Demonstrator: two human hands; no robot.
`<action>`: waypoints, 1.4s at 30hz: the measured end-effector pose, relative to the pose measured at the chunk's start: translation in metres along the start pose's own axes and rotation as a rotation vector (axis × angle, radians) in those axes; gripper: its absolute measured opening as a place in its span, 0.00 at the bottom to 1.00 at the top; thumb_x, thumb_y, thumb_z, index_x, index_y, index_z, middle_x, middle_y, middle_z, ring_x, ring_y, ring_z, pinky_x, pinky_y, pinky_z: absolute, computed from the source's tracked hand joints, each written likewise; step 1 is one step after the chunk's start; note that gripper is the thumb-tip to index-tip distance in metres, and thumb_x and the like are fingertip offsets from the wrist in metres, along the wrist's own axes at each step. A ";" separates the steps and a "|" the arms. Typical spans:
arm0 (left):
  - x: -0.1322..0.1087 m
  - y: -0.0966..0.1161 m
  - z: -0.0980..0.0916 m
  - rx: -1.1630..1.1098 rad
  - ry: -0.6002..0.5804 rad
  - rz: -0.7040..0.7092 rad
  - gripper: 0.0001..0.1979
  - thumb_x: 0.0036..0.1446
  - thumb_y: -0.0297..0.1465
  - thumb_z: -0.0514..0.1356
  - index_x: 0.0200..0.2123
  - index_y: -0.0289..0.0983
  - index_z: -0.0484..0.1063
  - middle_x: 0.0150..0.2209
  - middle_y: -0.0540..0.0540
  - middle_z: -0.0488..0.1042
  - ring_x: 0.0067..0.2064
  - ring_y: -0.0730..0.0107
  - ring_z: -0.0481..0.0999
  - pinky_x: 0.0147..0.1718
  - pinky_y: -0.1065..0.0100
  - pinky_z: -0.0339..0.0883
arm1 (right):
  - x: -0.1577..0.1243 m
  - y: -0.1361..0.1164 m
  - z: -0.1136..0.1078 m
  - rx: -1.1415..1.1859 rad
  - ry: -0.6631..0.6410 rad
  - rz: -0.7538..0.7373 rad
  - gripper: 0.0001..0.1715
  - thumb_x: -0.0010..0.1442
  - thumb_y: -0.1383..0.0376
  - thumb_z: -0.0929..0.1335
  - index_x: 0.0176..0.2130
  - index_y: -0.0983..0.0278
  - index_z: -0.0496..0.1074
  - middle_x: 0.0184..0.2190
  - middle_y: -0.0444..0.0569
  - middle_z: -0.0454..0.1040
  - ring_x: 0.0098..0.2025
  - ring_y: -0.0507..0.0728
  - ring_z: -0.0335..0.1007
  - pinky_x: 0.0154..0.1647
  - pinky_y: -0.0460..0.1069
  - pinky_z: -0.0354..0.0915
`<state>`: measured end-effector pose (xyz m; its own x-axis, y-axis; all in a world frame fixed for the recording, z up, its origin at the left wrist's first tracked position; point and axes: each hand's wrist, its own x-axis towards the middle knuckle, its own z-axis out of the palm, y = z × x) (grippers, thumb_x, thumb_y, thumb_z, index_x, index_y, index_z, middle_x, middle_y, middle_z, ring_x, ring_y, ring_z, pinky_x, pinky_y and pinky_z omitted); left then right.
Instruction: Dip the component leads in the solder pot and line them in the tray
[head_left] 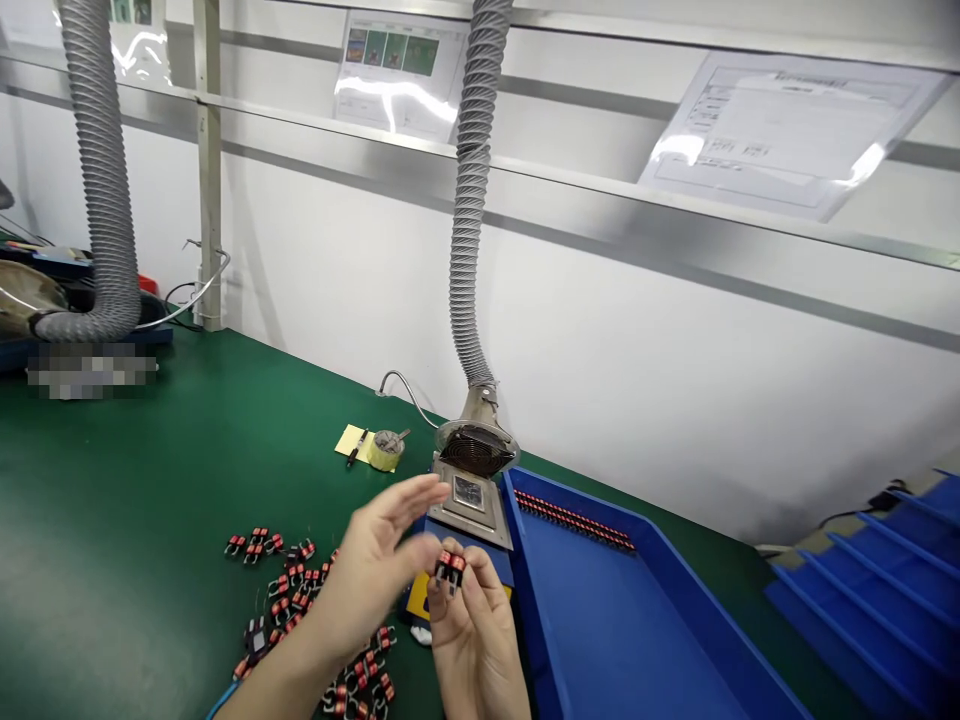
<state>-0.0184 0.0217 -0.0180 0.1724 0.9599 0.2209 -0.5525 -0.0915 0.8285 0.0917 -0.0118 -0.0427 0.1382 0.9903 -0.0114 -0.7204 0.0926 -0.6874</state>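
My right hand (476,625) pinches a small red-and-black wire-wound coil (450,568) upright between thumb and fingers, its legs pointing down. My left hand (375,560) is raised just to the left of it, fingers stretched out and thumb apart. The left thumb tip comes close to the coil; whether it touches cannot be told. Below and left of my left hand, many loose coils (289,590) of the same kind lie in a pile, partly hidden by my forearm. Just beyond both hands is a metal plate with a square solder pot (469,492).
A fume hood (478,448) on a grey flexible duct (472,200) hangs over the pot. At right, a blue tray (592,620) holds coils in a row (577,520). Stacked blue trays (885,590) stand farther right. A tape roll (386,450) and pen (357,447) lie behind.
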 end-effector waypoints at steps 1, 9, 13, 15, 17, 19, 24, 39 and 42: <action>-0.002 0.000 0.000 0.088 -0.115 -0.042 0.27 0.50 0.38 0.71 0.54 0.44 0.73 0.52 0.44 0.76 0.58 0.59 0.70 0.59 0.63 0.60 | 0.001 0.000 0.000 0.006 0.008 -0.020 0.13 0.47 0.60 0.79 0.32 0.58 0.75 0.36 0.42 0.77 0.38 0.51 0.76 0.42 0.44 0.71; -0.010 0.001 0.004 0.038 -0.371 -0.255 0.27 0.56 0.36 0.67 0.57 0.39 0.65 0.46 0.41 0.78 0.47 0.61 0.76 0.48 0.63 0.67 | 0.002 -0.026 -0.033 -0.430 -0.052 -0.338 0.11 0.53 0.56 0.76 0.36 0.58 0.77 0.32 0.45 0.73 0.37 0.54 0.71 0.39 0.47 0.69; -0.010 0.000 0.004 -0.005 -0.481 -0.352 0.29 0.53 0.30 0.68 0.57 0.39 0.64 0.41 0.45 0.77 0.40 0.68 0.76 0.41 0.67 0.67 | -0.002 -0.046 -0.042 -0.649 -0.269 -0.303 0.13 0.59 0.55 0.71 0.39 0.59 0.80 0.28 0.45 0.70 0.31 0.53 0.67 0.34 0.47 0.65; -0.010 -0.002 0.005 0.042 -0.483 -0.387 0.30 0.51 0.26 0.66 0.58 0.40 0.63 0.40 0.47 0.77 0.40 0.69 0.75 0.41 0.68 0.66 | -0.003 -0.048 -0.040 -0.699 -0.305 -0.286 0.11 0.61 0.58 0.70 0.33 0.62 0.79 0.25 0.44 0.68 0.29 0.51 0.64 0.33 0.46 0.63; -0.010 -0.002 0.006 0.152 -0.487 -0.433 0.33 0.49 0.23 0.65 0.59 0.41 0.62 0.40 0.48 0.77 0.42 0.67 0.75 0.43 0.67 0.65 | -0.002 -0.049 -0.036 -0.639 -0.262 -0.262 0.16 0.60 0.58 0.70 0.24 0.64 0.75 0.20 0.43 0.65 0.26 0.51 0.60 0.30 0.46 0.60; -0.011 -0.002 0.007 0.265 -0.494 -0.458 0.36 0.47 0.23 0.64 0.61 0.40 0.61 0.40 0.47 0.77 0.44 0.64 0.74 0.45 0.65 0.65 | 0.000 -0.050 -0.032 -0.489 -0.175 -0.222 0.20 0.58 0.57 0.72 0.21 0.64 0.70 0.17 0.41 0.60 0.21 0.49 0.55 0.24 0.45 0.56; -0.011 0.000 0.007 0.239 -0.439 -0.399 0.33 0.51 0.30 0.65 0.60 0.40 0.60 0.41 0.46 0.77 0.42 0.64 0.75 0.43 0.64 0.65 | 0.001 -0.051 -0.033 -0.434 0.013 -0.268 0.16 0.55 0.54 0.74 0.27 0.63 0.75 0.19 0.41 0.63 0.21 0.48 0.57 0.23 0.44 0.58; -0.012 0.002 0.008 0.247 -0.473 -0.388 0.26 0.55 0.31 0.63 0.57 0.40 0.62 0.43 0.44 0.74 0.44 0.64 0.72 0.43 0.65 0.63 | -0.002 -0.038 -0.025 -0.470 -0.168 -0.182 0.13 0.58 0.60 0.73 0.25 0.63 0.74 0.22 0.41 0.66 0.23 0.47 0.60 0.27 0.43 0.59; -0.011 0.001 0.010 0.217 -0.465 -0.367 0.21 0.56 0.30 0.61 0.53 0.39 0.63 0.39 0.47 0.72 0.42 0.66 0.71 0.43 0.66 0.62 | -0.003 -0.037 -0.027 -0.511 -0.157 -0.226 0.14 0.59 0.60 0.72 0.24 0.63 0.74 0.21 0.42 0.66 0.25 0.50 0.61 0.28 0.45 0.60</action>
<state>-0.0130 0.0081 -0.0143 0.6832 0.7275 0.0628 -0.2207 0.1238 0.9675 0.1362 -0.0214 -0.0366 0.1203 0.9589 0.2572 -0.2601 0.2804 -0.9240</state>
